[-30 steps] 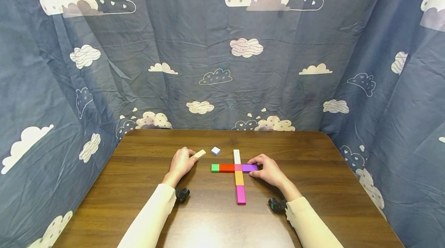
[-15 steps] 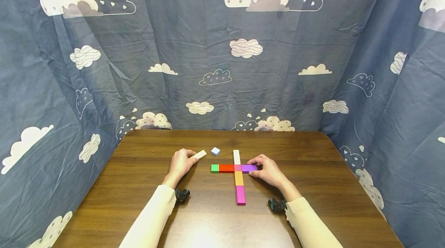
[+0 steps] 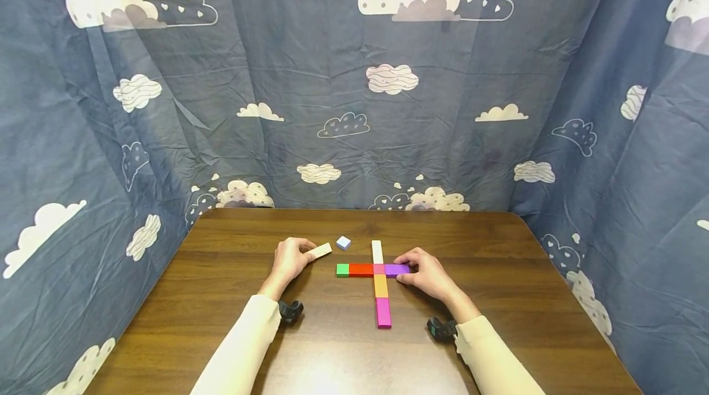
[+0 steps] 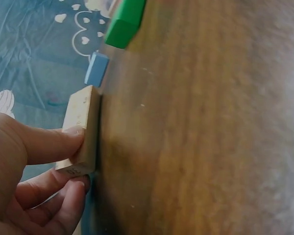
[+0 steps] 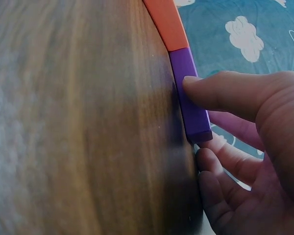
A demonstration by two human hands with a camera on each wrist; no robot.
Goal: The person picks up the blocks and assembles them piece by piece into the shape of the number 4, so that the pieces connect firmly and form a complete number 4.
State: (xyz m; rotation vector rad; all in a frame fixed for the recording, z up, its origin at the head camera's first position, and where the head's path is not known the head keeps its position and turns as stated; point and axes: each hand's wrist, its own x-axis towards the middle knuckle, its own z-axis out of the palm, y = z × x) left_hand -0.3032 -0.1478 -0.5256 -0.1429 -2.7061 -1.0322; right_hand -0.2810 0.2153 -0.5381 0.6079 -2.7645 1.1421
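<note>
My left hand (image 3: pixel 290 259) pinches the near end of a pale wooden block (image 3: pixel 322 251), low at the table; in the left wrist view the thumb lies along the side of the block (image 4: pixel 83 117). Off its far tip is a small light-blue block (image 3: pixel 343 243). My right hand (image 3: pixel 429 276) holds a purple block (image 3: pixel 394 270) between thumb and fingers. That block forms the right arm of a flat cross, with a pink square (image 3: pixel 379 269) at the centre, a red block (image 3: pixel 361 270) and green cube (image 3: pixel 343 270) leftward, a white block (image 3: pixel 377 252) above, orange (image 3: pixel 381 286) and magenta (image 3: pixel 384 312) blocks below.
Everything lies on a dark wooden table (image 3: pixel 471 241). A blue curtain with cloud prints (image 3: pixel 310 87) hangs behind the far edge and along both sides. Each wrist wears a black camera strap, such as the right wrist camera (image 3: pixel 441 327).
The pale block in my left hand has shifted slightly right and towards me, and has turned a little flatter. My right hand keeps its place on the purple block.
</note>
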